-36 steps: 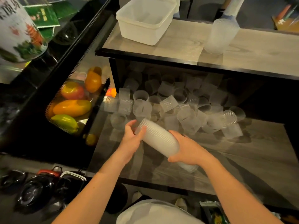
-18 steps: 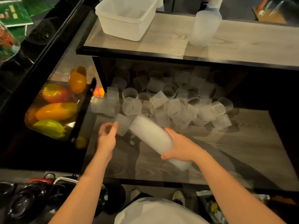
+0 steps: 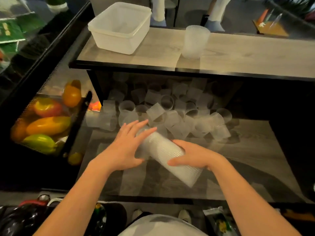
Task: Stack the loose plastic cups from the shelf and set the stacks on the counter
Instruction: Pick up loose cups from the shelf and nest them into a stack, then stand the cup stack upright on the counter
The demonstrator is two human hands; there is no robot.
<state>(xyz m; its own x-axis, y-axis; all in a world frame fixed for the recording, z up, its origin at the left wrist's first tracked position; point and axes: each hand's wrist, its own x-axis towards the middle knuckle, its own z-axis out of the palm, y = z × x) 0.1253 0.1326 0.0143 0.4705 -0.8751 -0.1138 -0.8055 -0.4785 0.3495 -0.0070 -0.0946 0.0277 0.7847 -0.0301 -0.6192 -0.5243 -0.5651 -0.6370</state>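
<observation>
A long stack of ribbed clear plastic cups lies tilted above the lower shelf, its open end pointing up-left. My right hand grips the stack around its middle. My left hand lies with flat, spread fingers against the open end, a cup blurred under the palm. Several loose cups are heaped at the back of the shelf. On the counter above stands a finished upright stack.
A white plastic tub sits on the counter's left end. Left of the shelf a black mesh basket holds plastic peppers and fruit. Bags and dark items lie on the floor near my feet. A person's legs stand beyond the counter.
My left hand went out to the left for a loose cup and came back onto the stack's open end. The view tilted down, so the counter stack now shows whole.
</observation>
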